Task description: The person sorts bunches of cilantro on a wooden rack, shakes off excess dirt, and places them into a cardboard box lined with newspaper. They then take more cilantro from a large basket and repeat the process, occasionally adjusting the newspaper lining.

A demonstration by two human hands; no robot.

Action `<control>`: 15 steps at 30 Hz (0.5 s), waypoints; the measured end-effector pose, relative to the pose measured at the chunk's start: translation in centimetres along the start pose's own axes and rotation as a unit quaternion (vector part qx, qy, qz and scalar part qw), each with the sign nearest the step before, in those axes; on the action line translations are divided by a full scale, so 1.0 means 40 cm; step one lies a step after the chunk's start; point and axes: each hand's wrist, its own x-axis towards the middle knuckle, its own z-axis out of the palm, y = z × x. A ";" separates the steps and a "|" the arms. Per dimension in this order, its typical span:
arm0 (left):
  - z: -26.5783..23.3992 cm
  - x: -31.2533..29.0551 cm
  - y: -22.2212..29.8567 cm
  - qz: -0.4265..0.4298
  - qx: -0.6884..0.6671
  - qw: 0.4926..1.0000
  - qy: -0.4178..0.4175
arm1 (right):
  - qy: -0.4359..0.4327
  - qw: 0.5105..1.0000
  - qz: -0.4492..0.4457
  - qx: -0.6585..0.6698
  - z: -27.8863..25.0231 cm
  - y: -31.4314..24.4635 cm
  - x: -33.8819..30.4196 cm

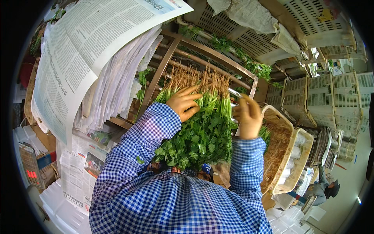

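Note:
A broad bunch of coriander (194, 136) lies in front of me, its brown roots (198, 76) pointing away and its leaves toward my body. My left hand (184, 103) rests on the pale green stems just below the roots, with its fingers spread. At the bunch's right edge is my right hand (248, 119), raised with bent fingers and smeared by motion; what it holds, if anything, I cannot make out. A shiny strip of metal (235, 93) shows beside its fingertips. Under the roots runs a brown metal frame (165, 62) with bars.
A thick stack of newspapers (113, 78) stands at the left, its top sheet curling up. To the right are a brown-stained basket (278, 144) and a cream basket (302, 156) with white rolls. Plastic crates (327, 93) line the back right. Another person (321, 193) is at the far right.

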 end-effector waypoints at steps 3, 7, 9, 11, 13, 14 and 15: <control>-0.005 -0.012 0.001 -0.023 0.000 1.000 0.002 | -0.146 0.931 0.056 -0.330 0.123 -0.039 0.013; -0.007 -0.001 0.014 -0.026 0.009 1.000 -0.012 | -0.171 0.914 0.018 -0.367 0.152 0.040 0.051; -0.005 0.002 0.017 -0.030 0.016 0.999 -0.030 | -0.134 0.973 0.082 -0.171 0.118 0.064 0.039; -0.006 0.005 0.014 -0.041 0.027 0.998 -0.045 | -0.130 0.980 0.145 0.035 0.087 0.085 0.019; -0.014 0.027 0.039 -0.082 0.070 0.989 -0.103 | -0.089 0.975 0.144 0.146 0.062 0.110 -0.013; -0.011 0.031 0.052 -0.093 0.087 0.987 -0.094 | -0.091 0.972 0.137 0.170 0.056 0.141 -0.022; -0.010 0.038 0.061 -0.104 0.106 0.985 -0.084 | -0.095 0.967 0.128 0.197 0.056 0.170 -0.025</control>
